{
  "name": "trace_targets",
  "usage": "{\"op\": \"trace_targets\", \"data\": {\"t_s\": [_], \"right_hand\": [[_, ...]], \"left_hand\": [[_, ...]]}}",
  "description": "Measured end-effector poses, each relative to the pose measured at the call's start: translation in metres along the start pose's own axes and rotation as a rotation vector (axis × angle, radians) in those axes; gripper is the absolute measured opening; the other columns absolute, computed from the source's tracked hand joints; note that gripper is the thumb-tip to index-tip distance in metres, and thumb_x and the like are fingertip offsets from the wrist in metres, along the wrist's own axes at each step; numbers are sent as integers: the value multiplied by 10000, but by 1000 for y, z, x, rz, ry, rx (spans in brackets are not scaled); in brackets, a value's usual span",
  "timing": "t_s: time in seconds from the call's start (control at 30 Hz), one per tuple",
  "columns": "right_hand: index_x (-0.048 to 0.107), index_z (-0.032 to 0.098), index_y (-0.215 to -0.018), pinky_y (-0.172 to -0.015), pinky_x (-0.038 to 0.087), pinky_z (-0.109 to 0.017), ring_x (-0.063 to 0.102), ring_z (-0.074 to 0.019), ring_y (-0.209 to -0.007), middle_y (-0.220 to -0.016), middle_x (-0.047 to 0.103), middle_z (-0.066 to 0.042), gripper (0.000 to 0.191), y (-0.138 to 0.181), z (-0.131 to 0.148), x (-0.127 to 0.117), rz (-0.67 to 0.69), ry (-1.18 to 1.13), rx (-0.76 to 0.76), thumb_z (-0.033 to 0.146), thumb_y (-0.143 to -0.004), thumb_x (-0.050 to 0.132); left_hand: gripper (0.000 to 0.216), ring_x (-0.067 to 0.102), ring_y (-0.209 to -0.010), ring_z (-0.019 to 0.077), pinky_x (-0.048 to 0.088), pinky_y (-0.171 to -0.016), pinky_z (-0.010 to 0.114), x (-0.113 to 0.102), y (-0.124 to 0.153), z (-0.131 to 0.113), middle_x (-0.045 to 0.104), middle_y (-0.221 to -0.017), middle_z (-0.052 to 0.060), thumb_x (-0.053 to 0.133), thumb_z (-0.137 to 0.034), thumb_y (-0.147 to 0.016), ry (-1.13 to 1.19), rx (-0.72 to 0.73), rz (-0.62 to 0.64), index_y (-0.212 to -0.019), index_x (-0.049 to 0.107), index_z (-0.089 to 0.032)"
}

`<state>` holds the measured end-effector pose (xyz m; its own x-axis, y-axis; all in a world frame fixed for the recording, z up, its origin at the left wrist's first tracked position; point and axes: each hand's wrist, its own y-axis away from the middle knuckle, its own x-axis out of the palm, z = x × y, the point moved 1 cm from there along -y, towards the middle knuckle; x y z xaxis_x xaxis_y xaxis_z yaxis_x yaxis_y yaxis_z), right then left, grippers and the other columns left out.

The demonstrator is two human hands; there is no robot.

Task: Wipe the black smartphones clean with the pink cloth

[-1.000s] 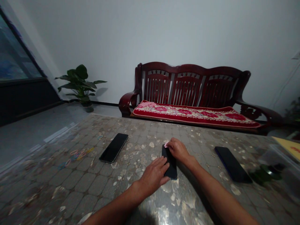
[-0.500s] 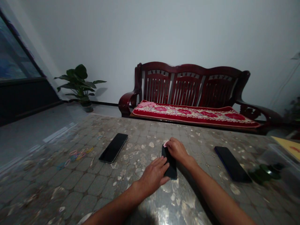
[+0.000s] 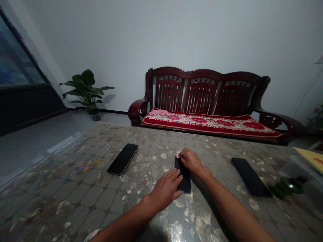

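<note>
A black phone (image 3: 185, 183) lies flat on the patterned table (image 3: 101, 198) in front of me. My left hand (image 3: 165, 190) rests on the phone's near left side, fingers stretched flat over it. My right hand (image 3: 191, 160) sits at the phone's far end, fingers curled and pinched on a small pink thing (image 3: 178, 154), perhaps a cloth, pressed against the phone.
Two more black phones lie on the table, one to the left (image 3: 122, 158) and one to the right (image 3: 251, 176). Coloured rubber bands (image 3: 84, 166) are scattered at the left. A clear box (image 3: 301, 174) stands at the right edge. Beyond are a wooden bench (image 3: 209, 101) and a plant (image 3: 85, 90).
</note>
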<state>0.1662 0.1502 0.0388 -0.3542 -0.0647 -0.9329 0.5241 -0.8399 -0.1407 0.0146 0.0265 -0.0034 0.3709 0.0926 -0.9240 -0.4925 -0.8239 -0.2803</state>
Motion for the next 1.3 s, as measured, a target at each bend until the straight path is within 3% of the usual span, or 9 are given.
{"op": "trace_targets", "data": {"t_s": [0.23,0.43,0.67,0.9,1.17,1.3], "right_hand": [[773,202,-968,-798,431,-222,608,-154,-885,-897,644,-41,274,9,3,3,101,-93,-196,68,-846,567],[758,182,-1008,-803,430,-242,594,-168,-909,-930,625,-61,304,6,-9,-4,-6,-23,-48,54,-869,519],[751,196,-963,-791,438,-234,598,-161,-882,-898,638,-42,279,21,0,0,62,-139,-229,57,-839,543],[748,181,-1006,-824,428,-257,592,-184,-940,-963,637,-72,284,16,-16,-6,-26,-6,-66,75,-882,516],[745,191,-938,-772,419,-227,581,-158,-860,-874,631,-37,285,31,-1,-6,64,-102,-231,30,-828,536],[739,186,-988,-795,421,-239,585,-169,-907,-930,628,-53,293,23,-14,-9,6,-31,-121,49,-865,511]], "left_hand": [[548,535,-1342,318,432,-1139,473,-1,-1,0,559,-1453,162,779,-366,-825,0,3,4,-1306,599,-177],[534,521,-1355,324,428,-1142,478,0,0,1,562,-1449,167,777,-355,-828,-16,7,13,-1297,602,-169],[528,545,-1334,318,433,-1141,473,-3,0,0,568,-1445,161,770,-347,-833,18,10,-8,-1306,599,-185],[507,519,-1359,313,428,-1143,484,1,1,2,546,-1469,150,741,-348,-856,12,7,-6,-1317,589,-201],[524,529,-1350,314,428,-1146,475,-2,0,0,569,-1443,163,774,-325,-829,30,10,-11,-1302,603,-178],[495,520,-1359,309,432,-1140,479,-3,0,0,567,-1449,144,743,-345,-857,14,12,-16,-1307,597,-201]]}}
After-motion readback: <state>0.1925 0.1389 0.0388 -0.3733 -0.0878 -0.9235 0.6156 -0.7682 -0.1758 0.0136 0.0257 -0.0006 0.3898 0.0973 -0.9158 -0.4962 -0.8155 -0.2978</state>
